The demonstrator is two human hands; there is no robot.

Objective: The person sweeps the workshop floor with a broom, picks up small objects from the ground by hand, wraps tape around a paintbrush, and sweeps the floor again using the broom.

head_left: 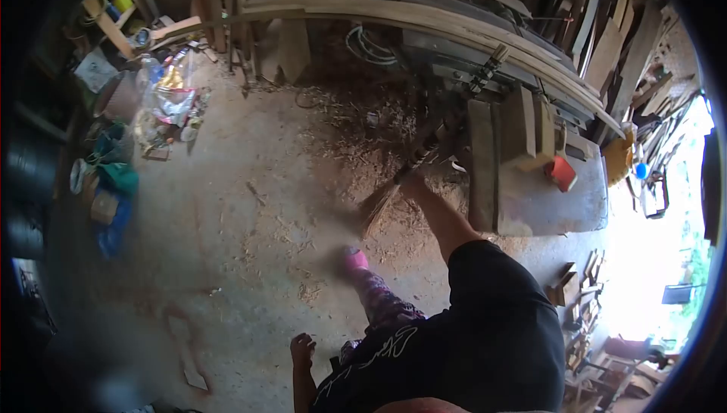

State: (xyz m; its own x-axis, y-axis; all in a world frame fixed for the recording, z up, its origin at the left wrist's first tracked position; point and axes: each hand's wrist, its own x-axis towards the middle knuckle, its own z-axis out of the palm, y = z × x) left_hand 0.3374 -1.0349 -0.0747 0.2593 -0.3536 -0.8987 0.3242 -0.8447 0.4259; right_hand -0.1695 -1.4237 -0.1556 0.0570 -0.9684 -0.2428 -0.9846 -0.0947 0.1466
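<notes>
My right hand [413, 184] is closed around a short broom [381, 207], low over the floor. Its straw bristles fan down and left, and its dark handle runs up and right. Wood shavings [356, 152] lie thickly ahead of the broom, with more scattered around it. My left hand [303, 346] hangs at my side, loosely bent, with nothing visible in it. A pink-shod foot [354, 258] stands just below the bristles.
A machine table [553, 205] with wood blocks and a red-orange object [561, 174] stands right. Long boards [333, 8] span the back. Bags of rubbish [174, 99] and a green cloth [119, 177] lie left. Offcuts [583, 299] are piled lower right.
</notes>
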